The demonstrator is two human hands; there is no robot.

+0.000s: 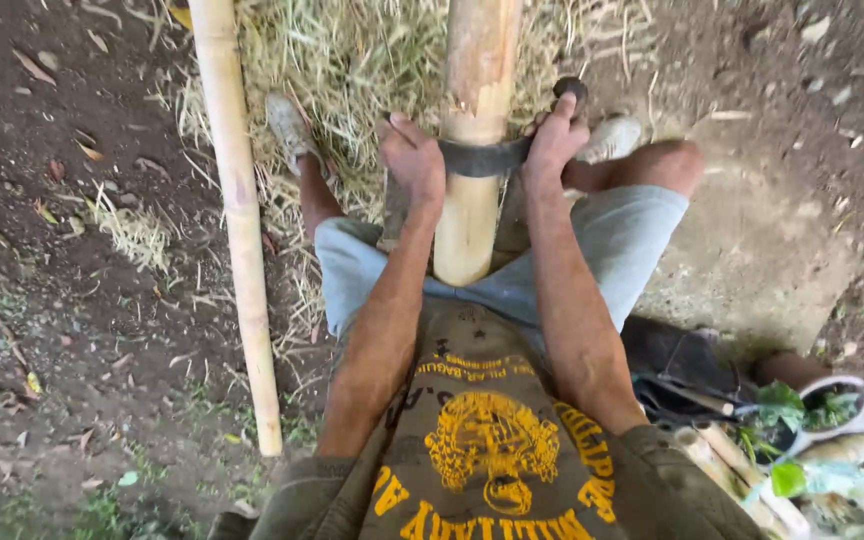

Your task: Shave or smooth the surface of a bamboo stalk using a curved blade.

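I sit on the ground with a thick pale bamboo pole lying between my legs, its cut end resting in my lap. A dark curved blade lies across the pole. My left hand grips the blade's left end. My right hand grips its right end, where a round dark handle knob sticks up. Both arms are stretched forward. The pole shows scraped, lighter patches near the blade.
A thinner bamboo pole lies on the soil to my left. Dry shavings and straw cover the ground ahead. At lower right stand a white pot with green plants, short bamboo pieces and a dark bag.
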